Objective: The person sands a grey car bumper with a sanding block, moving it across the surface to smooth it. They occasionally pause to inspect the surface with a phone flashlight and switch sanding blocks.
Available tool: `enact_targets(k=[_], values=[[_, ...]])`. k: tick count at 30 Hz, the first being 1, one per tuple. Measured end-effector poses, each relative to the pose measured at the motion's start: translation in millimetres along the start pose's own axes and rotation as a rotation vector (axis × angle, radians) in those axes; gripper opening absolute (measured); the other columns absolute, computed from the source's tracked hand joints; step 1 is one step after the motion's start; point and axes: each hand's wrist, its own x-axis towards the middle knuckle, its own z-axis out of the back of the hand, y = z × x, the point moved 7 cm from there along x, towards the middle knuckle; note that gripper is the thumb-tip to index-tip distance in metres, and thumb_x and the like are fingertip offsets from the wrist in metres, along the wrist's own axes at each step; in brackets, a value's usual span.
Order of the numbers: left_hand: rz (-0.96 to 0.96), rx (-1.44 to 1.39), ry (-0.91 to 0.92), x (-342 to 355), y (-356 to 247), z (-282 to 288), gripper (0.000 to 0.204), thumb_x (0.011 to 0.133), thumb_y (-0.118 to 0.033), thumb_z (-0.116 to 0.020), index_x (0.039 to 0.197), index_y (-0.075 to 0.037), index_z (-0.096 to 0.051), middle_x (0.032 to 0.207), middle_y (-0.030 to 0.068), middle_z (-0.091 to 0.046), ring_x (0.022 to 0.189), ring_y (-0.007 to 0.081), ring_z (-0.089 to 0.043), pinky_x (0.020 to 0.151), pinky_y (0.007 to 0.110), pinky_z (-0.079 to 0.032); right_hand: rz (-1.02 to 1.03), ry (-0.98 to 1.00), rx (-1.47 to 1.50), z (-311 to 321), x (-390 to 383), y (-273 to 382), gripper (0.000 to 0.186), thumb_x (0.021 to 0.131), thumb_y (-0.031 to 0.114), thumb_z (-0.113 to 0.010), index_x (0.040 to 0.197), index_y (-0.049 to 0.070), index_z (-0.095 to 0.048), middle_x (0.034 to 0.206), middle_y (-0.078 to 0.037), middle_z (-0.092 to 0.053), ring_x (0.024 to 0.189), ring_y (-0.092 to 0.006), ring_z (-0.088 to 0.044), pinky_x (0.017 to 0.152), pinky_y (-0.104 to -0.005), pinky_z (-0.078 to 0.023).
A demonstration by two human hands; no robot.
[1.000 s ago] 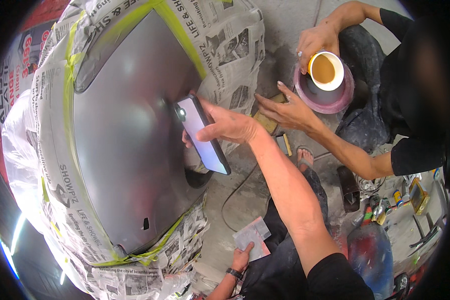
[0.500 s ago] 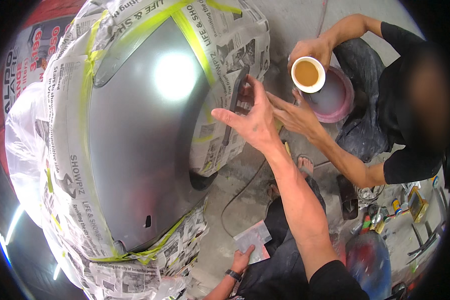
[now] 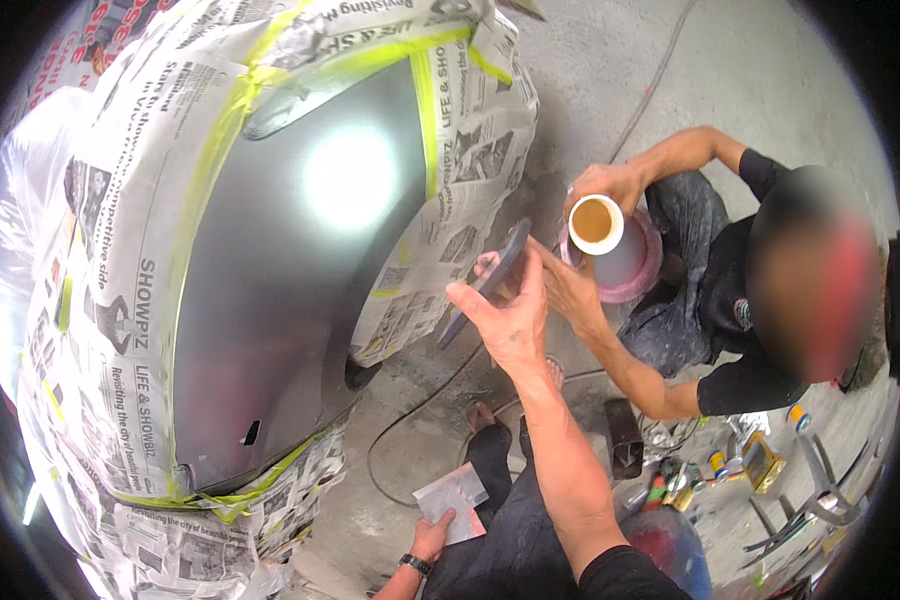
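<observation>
My right hand (image 3: 508, 318) is raised in front of a grey car panel (image 3: 270, 300) and holds a dark phone (image 3: 492, 280) edge-on, its light making a bright spot (image 3: 350, 178) on the panel. Low in the picture, my left hand (image 3: 432, 537), with a wristwatch, grips a small grey sheet of paper (image 3: 454, 494) over my dark trousers. A co-worker crouches to the right, holding a white cup of brown liquid (image 3: 595, 223) above a pink bowl (image 3: 638, 272). That person's other hand (image 3: 573, 292) reaches close to my right hand.
Newspaper (image 3: 120, 330) and yellow-green tape (image 3: 422, 110) mask the body around the panel. A dark cable (image 3: 410, 420) lies on the concrete floor. Small tins and tools (image 3: 740, 465) crowd the floor at lower right, next to a red and blue container (image 3: 665, 545).
My right hand moved right and away from the panel, turning the phone edge-on. The light spot climbed up the panel. The co-worker's cup and hands shifted toward my hand.
</observation>
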Motion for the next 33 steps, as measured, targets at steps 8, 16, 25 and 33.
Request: enact_targets(k=[8,16,25,33], values=[[0.0,-0.19,0.006,-9.5,10.7,-7.8,0.025,0.093,-0.012,-0.071,0.108,0.007,-0.069,0.105,0.012,-0.073,0.086,0.0185,-0.07,0.078,0.033,-0.056,0.184,-0.053,-0.154,-22.8,35.9,73.2,0.102,0.072,0.025,-0.092,0.144,-0.009,-0.029,0.123,-0.017,-0.054,0.109,-0.0234,-0.058,0.091,-0.036,-0.052],[-0.245,-0.15,-0.058,9.6,53.7,20.5,0.035,0.094,-0.022,-0.071,0.114,0.006,-0.07,0.102,0.0105,-0.074,0.087,0.0175,-0.07,0.077,0.034,-0.055,-0.288,0.321,-0.249,15.3,-108.7,50.2,0.09,0.074,0.021,-0.088,0.142,-0.007,-0.037,0.115,-0.012,-0.06,0.101,-0.0191,-0.061,0.087,-0.033,-0.052],[-0.599,-0.546,-0.263,-39.8,79.2,61.6,0.039,0.091,-0.033,-0.072,0.103,0.004,-0.071,0.093,0.0117,-0.075,0.078,0.0171,-0.068,0.07,0.038,-0.053,-0.548,0.857,-0.523,34.8,-313.3,68.5,0.06,0.074,0.02,-0.085,0.121,0.0,-0.054,0.1,-0.006,-0.062,0.088,-0.0154,-0.061,0.078,-0.031,-0.051],[-0.449,-0.879,-0.561,-55.9,179.0,119.3,0.05,0.082,-0.04,-0.073,0.08,0.009,-0.067,0.061,0.0134,-0.062,0.056,0.016,-0.057,0.053,0.043,-0.044,-0.315,1.198,-0.551,-46.9,-404.8,67.7,0.047,0.082,0.007,-0.078,0.12,0.001,-0.052,0.099,-0.004,-0.06,0.088,-0.0121,-0.057,0.078,-0.0266,-0.047]])
